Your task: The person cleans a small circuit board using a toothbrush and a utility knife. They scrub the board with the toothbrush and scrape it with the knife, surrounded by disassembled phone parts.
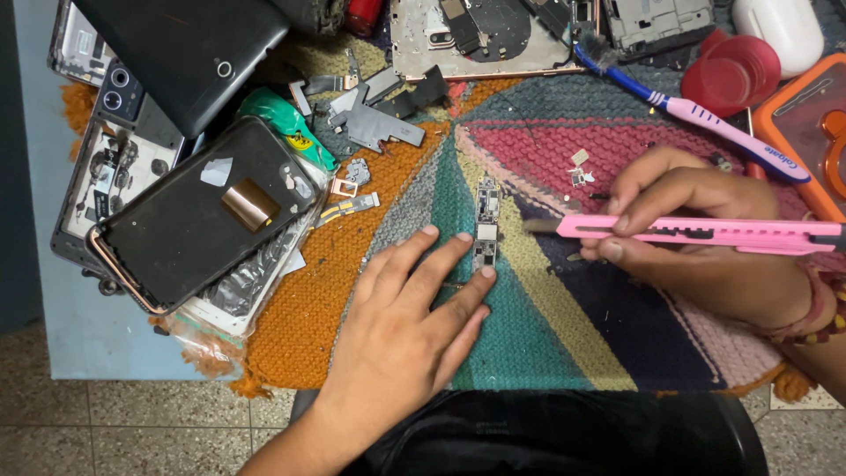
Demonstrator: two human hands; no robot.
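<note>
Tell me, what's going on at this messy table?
A person is working on a small phone circuit board lying on a multicoloured knitted mat. The left hand rests flat, fingertips pinning the board. The right hand holds a pink utility knife, blade pointing toward the board. Opened phone shells, metal shields and a toothbrush lie around.

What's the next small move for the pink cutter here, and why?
Probably bring the blade tip leftward onto the circuit board. The left hand pins the board's lower end flat on the knitted mat, while the right hand holds the pink cutter with its blade just short of the board.
</note>
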